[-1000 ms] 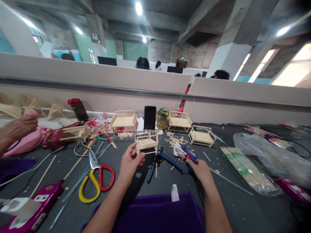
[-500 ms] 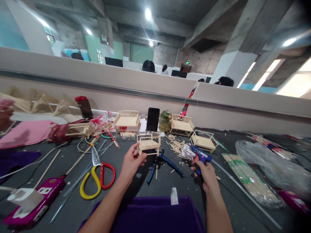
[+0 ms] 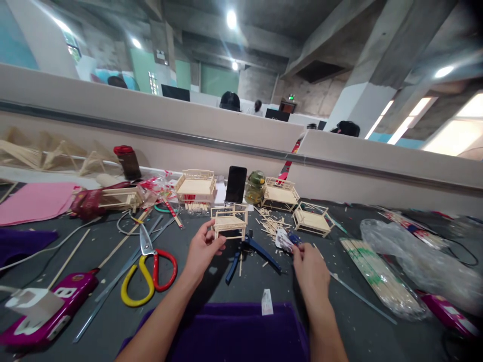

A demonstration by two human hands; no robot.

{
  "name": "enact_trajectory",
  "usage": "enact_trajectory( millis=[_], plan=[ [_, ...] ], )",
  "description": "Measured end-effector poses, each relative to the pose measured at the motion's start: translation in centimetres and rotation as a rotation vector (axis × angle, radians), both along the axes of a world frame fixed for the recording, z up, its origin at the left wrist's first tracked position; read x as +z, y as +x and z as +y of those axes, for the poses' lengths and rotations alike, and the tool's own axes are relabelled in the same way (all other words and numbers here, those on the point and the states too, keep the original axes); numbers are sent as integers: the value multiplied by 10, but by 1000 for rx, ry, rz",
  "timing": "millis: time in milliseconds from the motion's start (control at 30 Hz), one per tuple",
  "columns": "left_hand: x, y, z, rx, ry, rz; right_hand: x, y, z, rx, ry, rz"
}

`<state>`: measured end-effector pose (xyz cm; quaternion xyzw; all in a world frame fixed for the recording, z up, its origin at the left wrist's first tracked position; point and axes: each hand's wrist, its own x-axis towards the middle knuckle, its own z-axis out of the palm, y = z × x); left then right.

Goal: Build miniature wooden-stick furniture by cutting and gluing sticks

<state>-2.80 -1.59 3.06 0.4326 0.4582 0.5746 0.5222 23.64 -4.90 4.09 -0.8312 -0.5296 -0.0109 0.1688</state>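
My left hand (image 3: 206, 249) pinches a small model bench (image 3: 230, 221) made of thin wooden sticks, holding it upright just above the table by its near left corner. My right hand (image 3: 312, 271) is closed at the blue hot glue gun (image 3: 295, 238), back of the hand upward. It hides most of the gun; crumpled white paper (image 3: 283, 240) shows at the nozzle. A clear glue stick (image 3: 364, 297) trails out to the right. Blue-handled cutters (image 3: 260, 254) lie spread between my hands. Short stick pieces (image 3: 272, 223) are heaped behind them.
More stick models, a bed (image 3: 195, 185), another (image 3: 279, 193) and a third (image 3: 312, 220), stand behind. A phone (image 3: 236, 184) and a jar (image 3: 255, 187) stand mid-table. Scissors (image 3: 149, 271) and a purple power strip (image 3: 53, 309) lie left, bagged sticks (image 3: 383, 279) right, purple cloth (image 3: 234, 334) in front.
The glue gun rose and shifted right, then came back down left; my right hand turned over above it. My left hand keeps the bench nearly still. Another person's hand has left at far left.
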Motion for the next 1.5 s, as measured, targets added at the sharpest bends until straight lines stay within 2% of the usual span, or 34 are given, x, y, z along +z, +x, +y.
enact_trajectory(
  millis=[100, 233, 300, 433, 700, 967, 1067, 1133, 1200, 1300, 1400, 1500],
  plan=[
    [-2, 0, 1, -2, -1, 8, 13, -46, -2, 320, -75, 118],
    [-5, -1, 2, -19, 15, 17, 6, -95, 5, 489, -253, 91],
    [-6, -2, 1, -28, 16, 16, -2, -104, 9, 501, -295, 101],
    [-3, -2, -1, -61, -18, -21, -12, -102, 13, 501, -336, 109],
    [1, -3, -2, -68, -41, -62, -15, -116, 12, 459, -328, -28],
    [0, -2, -3, -45, -34, -68, -15, -104, 7, 499, -353, -122],
    [-1, -3, -2, -32, -28, -67, -21, -100, 10, 504, -326, -79],
    [-2, -4, -1, -27, -25, -64, -25, -95, 14, 501, -276, 46],
    [-2, -4, -1, -30, -20, -63, -28, -91, 19, 526, -182, 280],
    [-2, -3, -1, -32, -20, -73, -26, -93, 21, 557, -24, 850],
    [-1, -3, -1, -25, -14, -84, -21, -105, 18, 503, 51, 1445],
    [1, -5, -1, -11, -8, -99, -19, -118, 13, 412, 76, 1762]
  ],
)
